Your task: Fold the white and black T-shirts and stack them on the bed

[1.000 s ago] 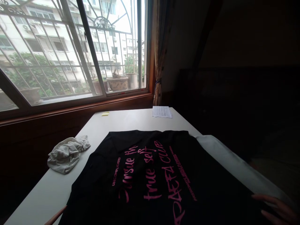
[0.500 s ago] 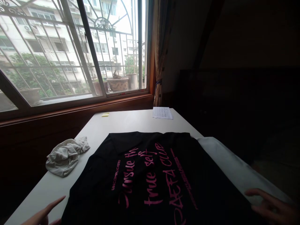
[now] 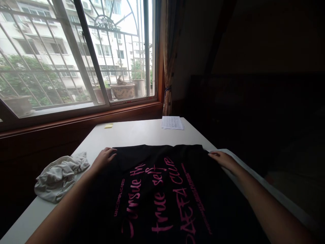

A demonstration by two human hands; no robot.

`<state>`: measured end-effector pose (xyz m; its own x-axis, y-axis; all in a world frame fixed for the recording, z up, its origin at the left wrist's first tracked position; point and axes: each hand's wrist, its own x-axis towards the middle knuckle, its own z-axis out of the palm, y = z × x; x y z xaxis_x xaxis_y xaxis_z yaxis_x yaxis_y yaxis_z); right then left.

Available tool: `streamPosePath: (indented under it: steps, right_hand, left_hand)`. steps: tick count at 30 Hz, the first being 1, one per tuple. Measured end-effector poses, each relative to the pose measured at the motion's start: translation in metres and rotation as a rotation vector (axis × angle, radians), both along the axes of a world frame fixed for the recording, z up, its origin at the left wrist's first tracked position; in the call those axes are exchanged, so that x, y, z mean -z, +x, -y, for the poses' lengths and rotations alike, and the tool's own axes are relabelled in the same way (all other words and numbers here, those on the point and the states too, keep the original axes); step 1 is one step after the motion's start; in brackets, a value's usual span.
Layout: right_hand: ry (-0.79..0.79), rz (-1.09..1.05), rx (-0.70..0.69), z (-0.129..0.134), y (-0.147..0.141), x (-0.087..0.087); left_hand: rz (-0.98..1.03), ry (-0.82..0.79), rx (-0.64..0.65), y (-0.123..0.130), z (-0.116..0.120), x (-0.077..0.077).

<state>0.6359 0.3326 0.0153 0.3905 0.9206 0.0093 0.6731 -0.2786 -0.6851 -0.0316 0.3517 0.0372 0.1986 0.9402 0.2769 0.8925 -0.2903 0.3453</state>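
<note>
A black garment with pink lettering (image 3: pixel 159 189) lies spread over the near part of the white table. At its far left corner is my left hand (image 3: pixel 105 157), fingers bent near the fabric edge; whether they pinch the cloth is unclear. My right hand (image 3: pixel 223 159) is at the far right corner, its fingertips together on the garment's edge. Both forearms reach forward along the sides of the garment. Pale cloth shows beside and under my right arm.
A crumpled light grey cloth (image 3: pixel 61 176) rests at the left edge of the white table (image 3: pixel 132 132). Paper sheets (image 3: pixel 172 122) and a yellow sticky note (image 3: pixel 108 125) lie towards the far edge. Beyond are a barred window and a tied curtain (image 3: pixel 168 67).
Both hands have moved forward from the near sides to the garment's far corners. The view has shifted slightly to the right. The garment looks much the same.
</note>
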Motion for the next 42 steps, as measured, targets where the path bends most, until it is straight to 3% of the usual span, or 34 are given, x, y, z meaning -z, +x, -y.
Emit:
streamPosePath:
  steps: [4, 9, 14, 17, 20, 26, 34, 39, 42]
  right_hand:
    - [-0.086, -0.123, -0.005, -0.026, -0.009, 0.002]
    - [-0.143, -0.356, -0.130, -0.032, -0.017, -0.011]
    - [-0.112, -0.534, -0.299, -0.029, -0.017, -0.027]
    - [-0.005, -0.567, -0.335, -0.033, -0.011, -0.028]
    - [0.068, -0.407, -0.333, -0.042, -0.003, -0.019]
    - [-0.010, -0.118, -0.247, -0.064, -0.004, 0.007]
    - [-0.067, 0.207, -0.161, -0.066, -0.019, 0.001]
    - [-0.053, 0.425, -0.097, -0.063, -0.062, 0.003]
    - [-0.027, 0.497, -0.253, -0.062, -0.110, 0.011]
  left_hand:
    - [-0.048, -0.073, 0.034, 0.035, -0.040, 0.003]
    - [-0.110, -0.159, 0.030, 0.065, -0.067, 0.007]
    - [-0.157, -0.186, 0.006, 0.071, -0.088, 0.013]
    - [-0.164, -0.161, -0.014, 0.065, -0.098, 0.015]
    - [-0.163, -0.090, -0.090, 0.060, -0.101, 0.020]
    - [-0.210, -0.024, -0.146, 0.065, -0.092, 0.038]
    - [-0.235, 0.067, -0.206, 0.073, -0.090, 0.040]
    - [-0.249, 0.151, -0.183, 0.091, -0.083, 0.041]
    - [-0.259, 0.147, -0.046, 0.113, -0.077, 0.042]
